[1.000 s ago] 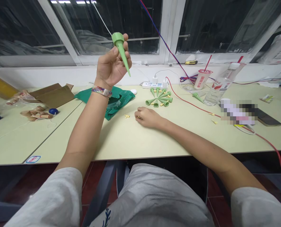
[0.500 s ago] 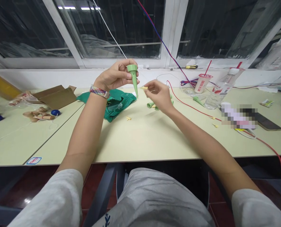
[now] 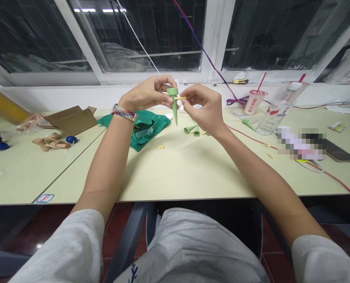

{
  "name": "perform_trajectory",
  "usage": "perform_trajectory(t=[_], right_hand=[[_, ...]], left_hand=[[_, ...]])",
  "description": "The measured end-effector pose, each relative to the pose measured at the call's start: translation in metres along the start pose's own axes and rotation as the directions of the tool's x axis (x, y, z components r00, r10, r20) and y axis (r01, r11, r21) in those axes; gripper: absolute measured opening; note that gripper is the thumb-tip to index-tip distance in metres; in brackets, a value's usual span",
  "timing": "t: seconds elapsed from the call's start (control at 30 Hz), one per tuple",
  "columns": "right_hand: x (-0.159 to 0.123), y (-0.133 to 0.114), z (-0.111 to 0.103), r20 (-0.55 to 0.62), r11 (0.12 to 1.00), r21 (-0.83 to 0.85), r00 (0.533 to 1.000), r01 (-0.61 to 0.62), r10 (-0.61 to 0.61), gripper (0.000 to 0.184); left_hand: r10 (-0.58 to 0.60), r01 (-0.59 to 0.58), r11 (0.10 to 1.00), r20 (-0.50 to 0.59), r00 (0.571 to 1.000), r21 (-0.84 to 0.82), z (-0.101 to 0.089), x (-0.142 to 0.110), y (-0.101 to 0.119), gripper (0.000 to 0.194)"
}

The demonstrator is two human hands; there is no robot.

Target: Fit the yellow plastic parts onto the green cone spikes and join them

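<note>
My left hand (image 3: 153, 93) grips a green plastic watering spike (image 3: 175, 112) by its wide collar, its point hanging down above the table. Between thumb and forefinger, my right hand (image 3: 203, 106) pinches a small yellow peg (image 3: 180, 98). The peg lies level, its left end at the side of the spike just under the collar; whether it has entered a hole I cannot tell. Below my right hand, several more green spikes (image 3: 189, 129) lie on the table with yellow pegs among them. Another yellow peg (image 3: 161, 147) rests nearer to me.
A crumpled green plastic bag (image 3: 147, 131) lies left of centre. Beyond it are a cardboard piece (image 3: 70, 124) and wooden toys (image 3: 52, 142). At right stand a paper cup (image 3: 254, 103) and a water bottle (image 3: 273, 114), near a red cable (image 3: 245, 135) and a dark phone (image 3: 340, 149).
My right hand has moved up and brought the yellow peg against the spike. The left hand, holding the spike, has shifted slightly right and down.
</note>
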State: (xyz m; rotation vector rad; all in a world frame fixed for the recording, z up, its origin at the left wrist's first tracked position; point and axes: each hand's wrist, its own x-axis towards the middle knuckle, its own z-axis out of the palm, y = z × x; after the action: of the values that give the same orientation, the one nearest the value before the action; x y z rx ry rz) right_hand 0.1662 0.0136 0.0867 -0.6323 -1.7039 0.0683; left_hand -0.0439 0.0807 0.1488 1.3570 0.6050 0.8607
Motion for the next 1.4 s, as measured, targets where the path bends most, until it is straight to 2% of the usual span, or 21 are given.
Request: perform_trajectory(t=[0.1, 0.17, 0.3, 0.4, 0.47, 0.57, 0.63, 0.73, 0.87, 0.93, 1.03, 1.4], right_hand=[[0.0, 0.0, -0.001, 0.021, 1.0, -0.013, 1.0, 0.016, -0.015, 0.014], [-0.001, 0.0, -0.002, 0.016, 1.0, -0.026, 1.0, 0.013, -0.013, 0.013], [-0.003, -0.002, -0.006, -0.008, 0.998, -0.061, 1.0, 0.011, -0.011, 0.011], [-0.003, -0.001, -0.01, 0.028, 0.994, -0.102, 0.999, 0.036, -0.033, 0.01], [-0.002, -0.001, -0.013, 0.077, 0.99, -0.133, 0.996, 0.056, -0.046, 0.009], [-0.001, -0.001, -0.016, 0.141, 0.983, -0.165, 0.988, 0.078, -0.055, 0.009], [-0.001, -0.003, -0.018, 0.154, 0.983, -0.167, 0.987, 0.072, -0.046, 0.011], [-0.002, -0.004, -0.02, 0.129, 0.992, -0.123, 0.992, 0.019, -0.003, 0.02], [-0.003, -0.001, -0.022, 0.097, 0.997, -0.041, 0.993, -0.067, 0.071, 0.029], [-0.004, 0.003, -0.023, 0.089, 0.995, -0.021, 0.991, -0.094, 0.095, 0.028], [-0.007, 0.009, -0.026, 0.073, 0.993, -0.005, 0.991, -0.115, 0.115, 0.026], [-0.027, 0.02, -0.041, 0.11, 0.985, -0.026, 0.979, -0.17, 0.172, 0.028]], left_hand=[[-0.007, 0.006, 0.99, -0.008, 1.0, -0.141, -0.006, 0.003, -0.001, 0.03], [-0.004, 0.0, 0.984, -0.02, 1.0, -0.176, -0.01, 0.005, -0.002, 0.033], [-0.031, -0.007, 0.982, -0.196, 0.98, -0.191, -0.014, 0.007, -0.003, 0.032], [-0.031, -0.018, 0.98, -0.242, 0.97, -0.197, -0.017, 0.01, -0.006, 0.034], [0.0, -0.035, 0.983, -0.19, 0.982, -0.18, -0.021, 0.012, -0.008, 0.034], [0.054, -0.061, 0.988, -0.053, 0.997, -0.141, -0.024, 0.016, -0.012, 0.029], [0.061, -0.062, 0.993, -0.012, 0.998, -0.097, -0.021, 0.016, -0.012, 0.027], [0.084, -0.089, 0.991, 0.049, 0.995, 0.102, -0.009, 0.014, -0.012, 0.029], [0.195, -0.259, 0.882, 0.195, 0.961, 0.394, 0.01, 0.012, -0.012, 0.037], [0.215, -0.292, 0.831, 0.21, 0.954, 0.473, 0.018, 0.013, -0.013, 0.038], [0.204, -0.263, 0.806, 0.167, 0.965, 0.531, 0.026, 0.016, -0.015, 0.038], [0.121, -0.234, 0.823, 0.244, 0.962, 0.517, 0.041, 0.026, -0.032, 0.038]])
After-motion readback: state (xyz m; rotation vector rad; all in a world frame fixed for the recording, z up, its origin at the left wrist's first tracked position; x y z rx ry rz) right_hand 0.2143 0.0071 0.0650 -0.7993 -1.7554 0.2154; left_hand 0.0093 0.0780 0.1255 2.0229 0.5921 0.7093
